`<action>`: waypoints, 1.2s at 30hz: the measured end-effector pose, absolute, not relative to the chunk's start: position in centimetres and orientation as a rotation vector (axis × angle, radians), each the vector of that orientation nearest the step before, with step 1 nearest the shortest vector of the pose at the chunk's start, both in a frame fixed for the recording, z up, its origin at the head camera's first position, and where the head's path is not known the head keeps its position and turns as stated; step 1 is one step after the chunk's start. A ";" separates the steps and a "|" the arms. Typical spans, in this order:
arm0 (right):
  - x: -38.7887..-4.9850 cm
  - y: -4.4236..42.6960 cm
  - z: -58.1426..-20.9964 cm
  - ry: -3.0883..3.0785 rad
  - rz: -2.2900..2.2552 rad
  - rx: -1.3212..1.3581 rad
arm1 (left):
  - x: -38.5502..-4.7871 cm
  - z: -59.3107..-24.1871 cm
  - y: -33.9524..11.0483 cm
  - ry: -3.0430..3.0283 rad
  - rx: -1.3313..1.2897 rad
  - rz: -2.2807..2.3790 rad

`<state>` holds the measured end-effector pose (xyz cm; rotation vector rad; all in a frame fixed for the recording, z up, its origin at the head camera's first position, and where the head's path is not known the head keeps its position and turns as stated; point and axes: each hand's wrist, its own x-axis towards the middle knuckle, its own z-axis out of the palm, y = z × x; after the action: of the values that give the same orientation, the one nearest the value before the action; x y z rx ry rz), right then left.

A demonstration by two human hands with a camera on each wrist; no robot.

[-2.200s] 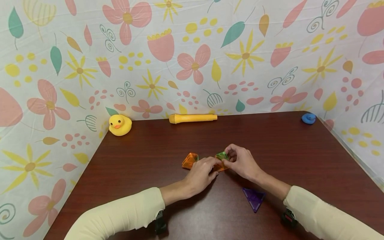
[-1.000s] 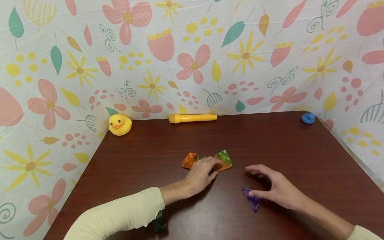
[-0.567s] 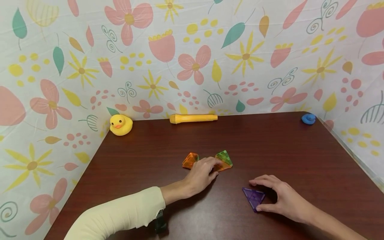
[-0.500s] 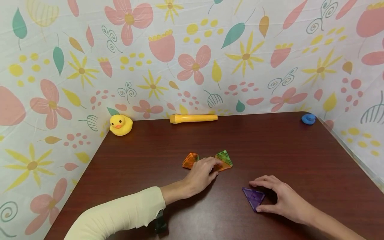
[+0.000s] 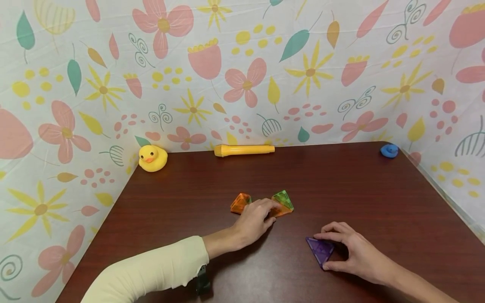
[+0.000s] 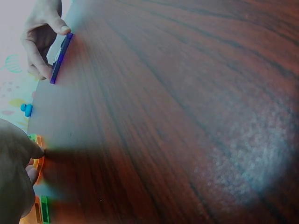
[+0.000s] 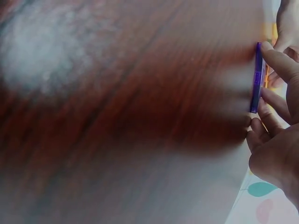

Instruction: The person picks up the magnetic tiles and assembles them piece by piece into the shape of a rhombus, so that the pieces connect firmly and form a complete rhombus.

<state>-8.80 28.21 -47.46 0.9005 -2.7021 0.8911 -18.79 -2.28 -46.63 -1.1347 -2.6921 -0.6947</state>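
A purple triangular tile lies on the table at the right of centre. The right hand holds it by two corners, thumb at the near one and a finger at the far one; the right wrist view shows the tile edge-on between thumb and fingers. The left hand pinches an orange tile that has a green tile against its far side. Left of that hand sits an orange piece with a bit of green beside it, partly hidden by the hand.
A yellow duck stands at the table's back left corner. A yellow microphone-shaped toy lies along the back edge, and a small blue duck sits at the back right. Patterned cloth hangs behind the table.
The right hand has left the green tile, moved right and nearer, and taken hold of the purple tile, which is barely shifted. The left hand stays in place.
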 end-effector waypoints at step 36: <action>-9.0 27.7 -46.6 -2.711 1.152 0.889 | -18.7 -46.5 -2.3 -2.693 -1.133 -0.705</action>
<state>-8.95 27.72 -46.63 0.8895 -2.7115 1.1523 -18.71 -2.31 -46.50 -1.1327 -2.6927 -0.7048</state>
